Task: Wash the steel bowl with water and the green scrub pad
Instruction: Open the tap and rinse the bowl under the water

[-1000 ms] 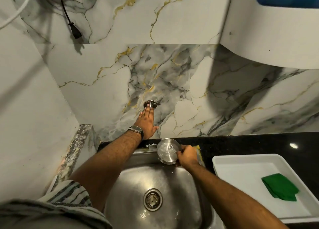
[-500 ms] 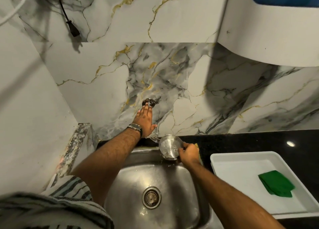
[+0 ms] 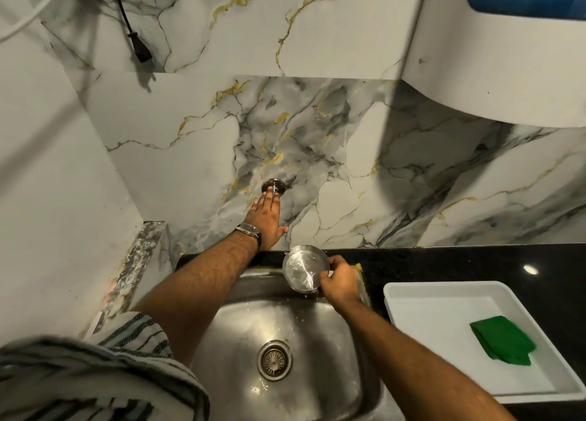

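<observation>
A striped sleeve (image 3: 133,335) is seen at the lower left, from which the left forearm is extended up and away toward the marbled wall (image 3: 190,141). A wristwatch (image 3: 249,230) is worn on that arm. The left hand (image 3: 265,220) is laid flat against the wall with the fingers spread open and nothing gripped; its fingertips are placed at the round chrome tap fitting (image 3: 273,186), though actual contact with the fitting cannot be confirmed. Below, a stainless steel sink (image 3: 329,351) is observed, with its drain strainer (image 3: 274,360) at the centre of the basin and water droplets on the metal. The steel bowl (image 3: 303,268) is held at the far rim of the sink, tilted with its wet interior turned toward the camera. It is gripped at its right edge by the right hand (image 3: 340,282), whose fingers are closed around the rim. To the right, on the black counter (image 3: 475,265), a white tray (image 3: 428,313) is set, well apart from the bowl. The green scrub pad (image 3: 502,339) is lying inside that tray, toward its right side, untouched by either hand.
</observation>
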Tool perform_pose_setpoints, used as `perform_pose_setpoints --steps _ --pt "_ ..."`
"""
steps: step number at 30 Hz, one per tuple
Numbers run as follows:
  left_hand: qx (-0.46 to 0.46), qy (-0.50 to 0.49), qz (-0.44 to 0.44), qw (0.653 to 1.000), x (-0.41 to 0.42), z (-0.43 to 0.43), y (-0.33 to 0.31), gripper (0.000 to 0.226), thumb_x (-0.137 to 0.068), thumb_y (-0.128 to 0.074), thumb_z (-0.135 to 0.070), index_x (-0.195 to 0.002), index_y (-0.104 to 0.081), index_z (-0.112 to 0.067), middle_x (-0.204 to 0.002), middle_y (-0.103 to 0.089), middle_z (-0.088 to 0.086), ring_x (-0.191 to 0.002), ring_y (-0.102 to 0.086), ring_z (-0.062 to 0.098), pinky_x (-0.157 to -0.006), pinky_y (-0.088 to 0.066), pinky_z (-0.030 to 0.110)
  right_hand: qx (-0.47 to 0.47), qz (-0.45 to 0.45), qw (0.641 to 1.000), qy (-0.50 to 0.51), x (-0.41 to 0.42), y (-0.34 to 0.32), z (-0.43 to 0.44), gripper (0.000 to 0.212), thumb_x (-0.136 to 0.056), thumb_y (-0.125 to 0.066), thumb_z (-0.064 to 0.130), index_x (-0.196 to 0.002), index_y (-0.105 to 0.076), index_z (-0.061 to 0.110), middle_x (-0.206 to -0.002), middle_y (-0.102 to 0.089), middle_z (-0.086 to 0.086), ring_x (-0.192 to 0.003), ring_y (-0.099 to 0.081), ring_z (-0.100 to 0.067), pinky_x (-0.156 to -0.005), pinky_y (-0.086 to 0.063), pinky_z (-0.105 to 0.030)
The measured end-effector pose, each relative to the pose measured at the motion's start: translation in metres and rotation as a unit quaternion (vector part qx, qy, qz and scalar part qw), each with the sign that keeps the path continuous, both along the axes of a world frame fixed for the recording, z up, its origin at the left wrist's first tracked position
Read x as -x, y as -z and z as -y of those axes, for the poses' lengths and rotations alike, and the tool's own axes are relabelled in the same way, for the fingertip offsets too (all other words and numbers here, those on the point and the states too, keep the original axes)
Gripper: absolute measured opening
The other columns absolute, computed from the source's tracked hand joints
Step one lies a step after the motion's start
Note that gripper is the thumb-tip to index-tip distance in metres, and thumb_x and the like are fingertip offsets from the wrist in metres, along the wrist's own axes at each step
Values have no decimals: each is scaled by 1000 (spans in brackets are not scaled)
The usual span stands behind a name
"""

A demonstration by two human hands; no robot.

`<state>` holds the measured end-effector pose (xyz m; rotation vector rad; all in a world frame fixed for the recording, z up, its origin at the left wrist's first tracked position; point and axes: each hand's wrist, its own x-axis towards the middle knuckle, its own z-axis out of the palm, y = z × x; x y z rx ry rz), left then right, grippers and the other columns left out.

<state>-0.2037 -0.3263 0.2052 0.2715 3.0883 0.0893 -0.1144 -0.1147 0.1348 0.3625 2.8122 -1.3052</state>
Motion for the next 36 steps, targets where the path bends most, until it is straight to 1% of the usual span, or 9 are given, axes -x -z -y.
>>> perform_pose_setpoints --steps 5,12,17,19,21,23,27,32,36 --pt "10 -1 3 1000 -2 0 -1 98 -109 -54 -47 -171 2 3 -180 8 24 -169 -1 38 -138 -8 51 -46 -44 997 -32 8 -9 -16 24 -97 -66 9 -117 -53 12 -103 -73 -8 -92 -74 -25 -86 -66 -43" --pt "7 6 0 1000 -2 0 -1 99 -108 -55 -48 -171 2 2 -180 7 24 -169 -2 37 -138 -9 51 -67 -103 991 -50 8 -19 -21 28 -97 -65 11 -101 -43 28 -89 -65 5 -82 -68 -18 -78 -62 -33" --pt "8 2 0 1000 -3 -1 -2 98 -108 -55 -47 -171 2 1 -181 7 22 -170 -2 37 -138 -10 52 -47 -112 988 -91 8 -25 -14 22 -99 -62 21 -100 -45 34 -93 -69 8 -86 -71 -16 -77 -64 -36" --pt "12 1 2 1000 -4 -1 -3 98 -108 -55 -48 -172 1 0 -181 6 22 -170 -2 37 -138 -10 52 -51 -121 985 -108 7 -26 -12 15 -100 -58 28 -102 -46 37 -93 -68 11 -81 -69 -9 -69 -60 -30" --pt "10 1 2 1000 -4 -1 -3 97 -108 -55 -48 -172 1 0 -181 5 22 -170 -2 36 -138 -10 51 -56 -138 981 -125 7 -26 -12 13 -103 -53 33 -114 -48 39 -96 -67 14 -80 -66 -1 -65 -48 -13" --pt "12 -1 0 1000 -4 -1 -4 97 -108 -55 -48 -172 1 0 -181 6 22 -170 -2 36 -138 -10 51 -47 -134 980 -141 8 -30 -12 23 -106 -50 34 -128 -48 39 -101 -69 14 -87 -68 -6 -68 -43 -7" --pt "11 -2 1 1000 -3 -1 -4 98 -107 -56 -48 -172 1 -1 -181 6 21 -170 -1 36 -138 -9 51 -195 -184 940 -212 8 -34 -15 69 -95 -74 16 -150 -33 24 -137 -70 -11 -101 -77 -29 -85 -65 -42" --pt "12 -1 3 1000 -3 -1 -3 98 -108 -55 -47 -172 2 -1 -181 7 22 -170 -1 36 -138 -9 51 -304 -312 862 -261 7 -42 -15 58 -79 -86 -1 -117 -43 11 -159 -51 -20 -98 -79 -32 -77 -69 -42" --pt "15 0 4 1000 -3 -2 -4 97 -108 -55 -48 -172 1 0 -181 6 22 -170 -1 36 -138 -10 52 -334 -298 850 -279 3 -42 -9 70 -72 -91 -4 -118 -41 11 -161 -47 -22 -113 -76 -40 -76 -70 -46"
